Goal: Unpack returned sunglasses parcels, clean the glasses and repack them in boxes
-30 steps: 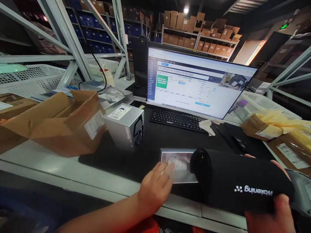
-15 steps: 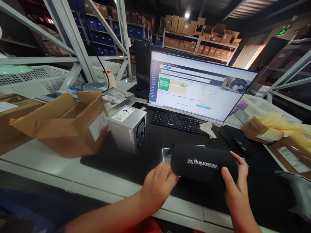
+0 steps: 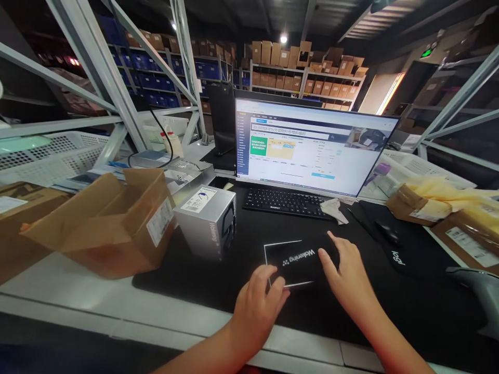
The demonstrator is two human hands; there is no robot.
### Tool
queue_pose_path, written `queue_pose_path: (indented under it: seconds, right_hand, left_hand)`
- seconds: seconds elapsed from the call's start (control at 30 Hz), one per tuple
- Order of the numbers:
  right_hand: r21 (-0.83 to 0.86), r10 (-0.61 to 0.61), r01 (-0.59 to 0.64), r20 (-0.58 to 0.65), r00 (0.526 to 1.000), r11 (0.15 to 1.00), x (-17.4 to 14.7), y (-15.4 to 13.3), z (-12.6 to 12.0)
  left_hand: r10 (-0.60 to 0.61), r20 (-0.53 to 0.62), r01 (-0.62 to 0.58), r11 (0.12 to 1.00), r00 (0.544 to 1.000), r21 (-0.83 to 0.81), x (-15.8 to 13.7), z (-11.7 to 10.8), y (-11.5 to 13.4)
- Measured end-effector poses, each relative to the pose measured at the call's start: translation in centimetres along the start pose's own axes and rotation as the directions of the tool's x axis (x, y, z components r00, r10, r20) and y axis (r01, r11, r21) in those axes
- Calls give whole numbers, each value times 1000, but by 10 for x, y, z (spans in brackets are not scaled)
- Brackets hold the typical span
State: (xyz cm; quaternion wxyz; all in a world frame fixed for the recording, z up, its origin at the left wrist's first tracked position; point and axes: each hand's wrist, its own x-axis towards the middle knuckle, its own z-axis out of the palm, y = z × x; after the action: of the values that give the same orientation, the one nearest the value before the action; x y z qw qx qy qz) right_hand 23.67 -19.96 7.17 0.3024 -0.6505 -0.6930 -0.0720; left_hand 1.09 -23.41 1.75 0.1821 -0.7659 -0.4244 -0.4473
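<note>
Between my two hands a black case (image 3: 298,265) printed "Wakening" is at the mat, over a white-lined rectangle. Its dark edges blend into the mat, so I cannot tell whether it rests there. My left hand (image 3: 263,291) has curled fingers pinched at the case's left end. Gripping the right end is my right hand (image 3: 343,265), thumb on the near side and index finger on the far side. A silver box (image 3: 205,223) with a white label on top stands upright, left of the case.
An open cardboard carton (image 3: 113,228) stands at the left. Behind the mat are a keyboard (image 3: 280,200), a crumpled white tissue (image 3: 334,210) and a monitor (image 3: 304,150). On the right lie a mouse (image 3: 388,232), a grey scanner (image 3: 473,291) and a carton with yellow wrapping (image 3: 468,239).
The case has moved a little left and appears lower, over the white-lined rectangle. Both hands stay at its ends; my right hand has shifted left. The view has tilted up slightly.
</note>
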Motion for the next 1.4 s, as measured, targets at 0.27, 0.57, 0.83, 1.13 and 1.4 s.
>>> queue_pose_path:
  seconds: [0.27,0.57,0.83,1.13,1.4]
  right_hand:
    - [-394,-184,209,101,978,895,-6,9,1]
    - [574,-302,59,338,891,817,20,95,-4]
    - [548,-214,-73,441,872,833,-4,92,40]
    - [508,44,-81,85,995,858,-1,100,31]
    - [543,63,-45,-14,998,839,-10,91,26]
  left_hand:
    - [-2,98,7,998,995,-55,3,-2,-3]
    - [-192,-308,235,966,932,109,36,-34,-58]
    - [-609,-178,608,791,773,-69,77,-35,-137]
    - [-931,355,496,-271,81,-825,111,-19,-153]
    - [-676,736,461,-645,29,-610,99,-4,-113]
